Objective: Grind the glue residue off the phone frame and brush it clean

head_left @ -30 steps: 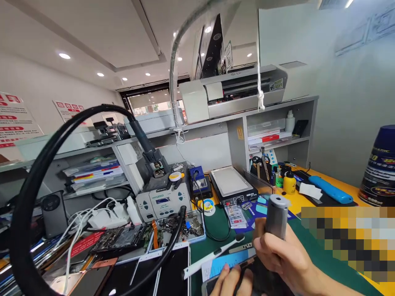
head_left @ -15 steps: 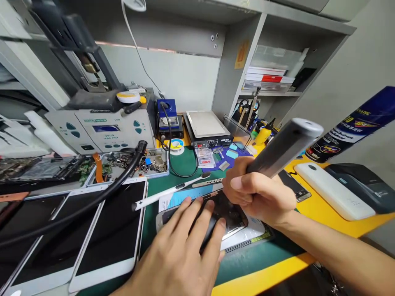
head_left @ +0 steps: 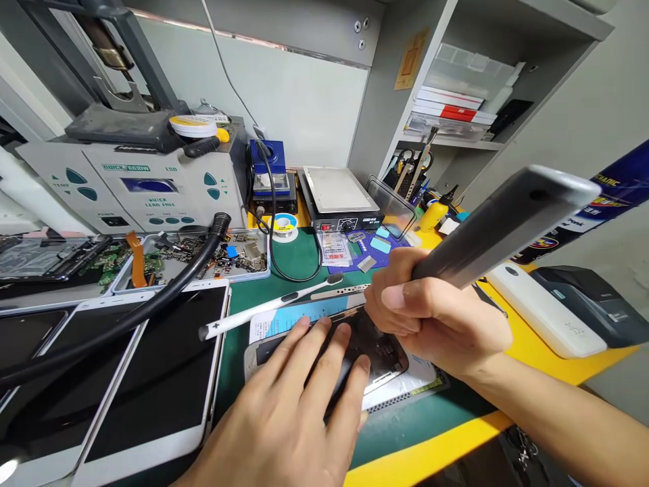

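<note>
A mobile phone with its dark insides exposed [head_left: 379,345] lies on papers and a green mat. Across its left half my left hand [head_left: 289,399] is laid flat, fingers spread, pressing on it. My right hand [head_left: 436,311] is closed in a fist round a thick grey tool handle [head_left: 497,226], whose upper end leans up and to the right. Its working end is hidden under the fist, over the phone's right part, so I cannot tell what touches there. Behind the phone lies a white toothbrush [head_left: 263,308] with a dark head.
To the left, several white-framed phones [head_left: 157,379] lie under a black hose [head_left: 187,277]. Behind are a tray of circuit boards [head_left: 203,260], a soldering station [head_left: 152,182] and a flat heating plate [head_left: 337,193]. A white oblong device [head_left: 550,311] and blue spray can [head_left: 608,196] stand right.
My view has shifted slightly. The tool handle leans further right and its top looks nearer. My left hand stays on the phone, and my right fist stays closed over it.
</note>
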{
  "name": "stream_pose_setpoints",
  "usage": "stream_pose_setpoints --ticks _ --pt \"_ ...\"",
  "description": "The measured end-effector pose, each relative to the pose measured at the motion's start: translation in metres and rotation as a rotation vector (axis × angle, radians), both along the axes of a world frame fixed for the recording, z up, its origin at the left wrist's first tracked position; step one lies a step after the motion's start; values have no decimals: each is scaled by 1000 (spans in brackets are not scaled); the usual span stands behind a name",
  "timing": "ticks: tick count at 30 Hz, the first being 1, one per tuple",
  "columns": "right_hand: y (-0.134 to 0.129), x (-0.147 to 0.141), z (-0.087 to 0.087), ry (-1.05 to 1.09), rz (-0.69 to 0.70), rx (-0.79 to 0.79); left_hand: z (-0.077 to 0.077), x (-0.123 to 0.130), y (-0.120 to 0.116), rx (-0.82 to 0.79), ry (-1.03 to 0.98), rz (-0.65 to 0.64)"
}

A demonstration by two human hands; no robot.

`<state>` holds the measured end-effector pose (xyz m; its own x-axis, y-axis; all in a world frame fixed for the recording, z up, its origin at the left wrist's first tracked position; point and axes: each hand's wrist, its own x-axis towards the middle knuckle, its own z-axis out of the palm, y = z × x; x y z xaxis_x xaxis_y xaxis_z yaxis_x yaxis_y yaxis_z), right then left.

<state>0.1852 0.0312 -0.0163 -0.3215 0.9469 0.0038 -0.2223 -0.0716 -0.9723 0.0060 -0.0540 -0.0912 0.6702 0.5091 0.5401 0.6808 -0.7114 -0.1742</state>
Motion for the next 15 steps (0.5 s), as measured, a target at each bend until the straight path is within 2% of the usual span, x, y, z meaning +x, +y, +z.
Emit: stream_pose_setpoints --ticks 10,15 --pt "-2 1 5 -47 2 6 -2 0 4 0 2 -3" --pt "-3 -1 3 -50 30 16 -2 6 5 -15 -220 -10"
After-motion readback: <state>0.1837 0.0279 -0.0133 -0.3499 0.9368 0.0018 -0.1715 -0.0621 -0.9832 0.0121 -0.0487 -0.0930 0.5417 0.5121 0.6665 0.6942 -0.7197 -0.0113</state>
